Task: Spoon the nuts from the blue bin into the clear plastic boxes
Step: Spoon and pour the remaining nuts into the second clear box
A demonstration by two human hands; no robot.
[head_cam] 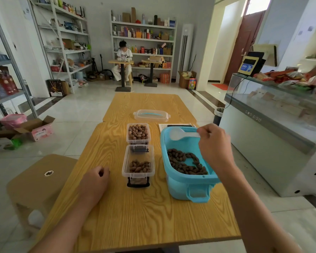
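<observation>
The blue bin [188, 187] stands on the right of the wooden table [135, 212], with brown nuts [186, 163] spread over its bottom. My right hand [213, 143] holds a white plastic spoon [181, 134] by its handle above the bin's far end; the spoon's bowl looks empty. Left of the bin stand two clear plastic boxes in a row: the near box [138, 161] holds a small pile of nuts, the far box [138, 133] is nearly full. My left hand [97, 178] rests on the table left of the near box, fingers curled, holding nothing.
A clear lid with a blue handle [151, 115] lies beyond the boxes. A brown stool [38, 178] stands left of the table. A glass display counter [274, 128] runs along the right. Shelves line the walls, and a person sits at a far table.
</observation>
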